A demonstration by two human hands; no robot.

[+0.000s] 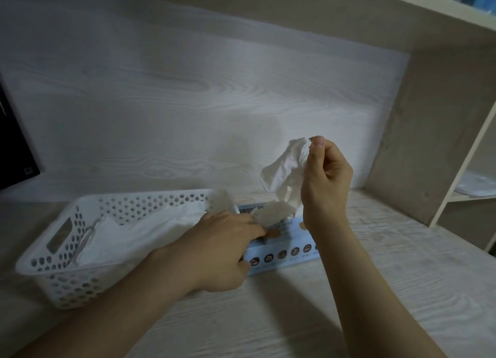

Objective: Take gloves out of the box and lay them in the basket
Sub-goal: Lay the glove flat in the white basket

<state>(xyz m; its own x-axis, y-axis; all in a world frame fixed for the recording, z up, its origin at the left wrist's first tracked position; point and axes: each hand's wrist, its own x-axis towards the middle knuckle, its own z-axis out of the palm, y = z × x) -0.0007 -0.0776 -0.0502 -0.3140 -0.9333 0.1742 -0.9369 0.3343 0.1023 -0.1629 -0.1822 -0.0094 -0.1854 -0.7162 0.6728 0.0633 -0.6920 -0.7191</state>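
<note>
No word, brand or number legible anywhere. On the top face of the box (284, 261), at its far edge: a line of dark printed characters (248, 209), blurred and partly hidden behind a glove (273, 214), not readable. Along the box's pale blue front: a row of small round dark pictograms (281, 255) with tiny captions beneath, too small to make out. At the far left, on the lower corner of a black object (16, 148): a small pale square mark (27, 171), illegible.
</note>
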